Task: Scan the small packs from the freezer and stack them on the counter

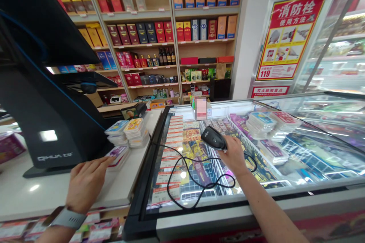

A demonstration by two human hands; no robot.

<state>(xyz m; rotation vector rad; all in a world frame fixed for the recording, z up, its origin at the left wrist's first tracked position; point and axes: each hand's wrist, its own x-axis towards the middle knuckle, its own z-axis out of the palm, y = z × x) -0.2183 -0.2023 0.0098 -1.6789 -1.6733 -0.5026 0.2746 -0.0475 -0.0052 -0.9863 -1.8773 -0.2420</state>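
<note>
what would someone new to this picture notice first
Probably the black handheld scanner in the right hand, held above the glass-topped freezer, its dark cable looping across the glass. Next comes the big red-and-yellow poster on the wall at upper right. At left, a large black machine stands on the white counter, with the left hand at a purple-labelled stack beside it.
</note>
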